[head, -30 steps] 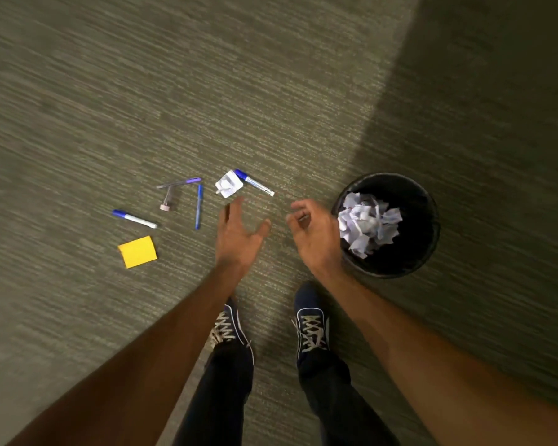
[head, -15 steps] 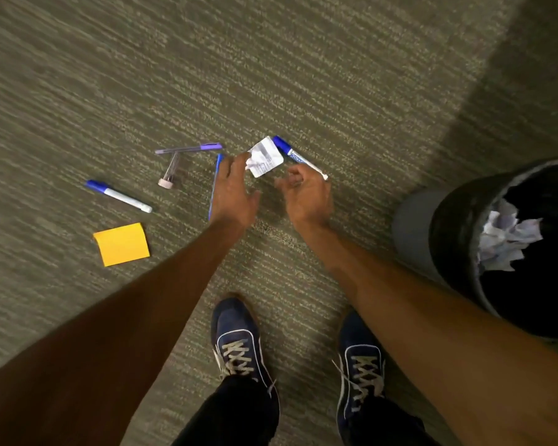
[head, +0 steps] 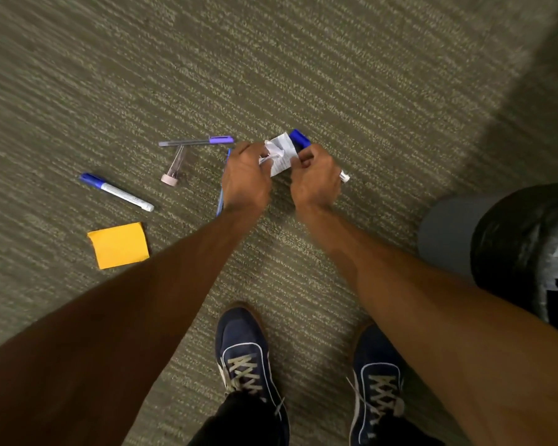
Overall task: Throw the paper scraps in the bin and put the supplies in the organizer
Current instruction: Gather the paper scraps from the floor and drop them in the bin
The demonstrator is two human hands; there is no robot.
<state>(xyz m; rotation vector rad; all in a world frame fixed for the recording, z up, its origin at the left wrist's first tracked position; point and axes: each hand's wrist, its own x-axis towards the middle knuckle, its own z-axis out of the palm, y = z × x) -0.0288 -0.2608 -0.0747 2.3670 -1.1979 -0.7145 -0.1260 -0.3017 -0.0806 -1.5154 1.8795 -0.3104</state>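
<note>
1. Stripy carpet [head: 335,75] covers the floor, rough and ribbed.
2. Round bin [head: 509,249] with a shiny black bag holds crumpled paper.
3. Left hand [head: 247,178] and right hand [head: 316,178] both pinch a wrinkly white paper scrap [head: 279,152] above the carpet.
4. Square yellow sticky pad [head: 120,245] lies flat.
5. Thin blue marker [head: 116,192] lies nearby.

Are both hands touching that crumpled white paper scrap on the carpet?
Touching. The head view shows left hand and right hand fingertips pinching the crumpled white paper scrap.
</note>
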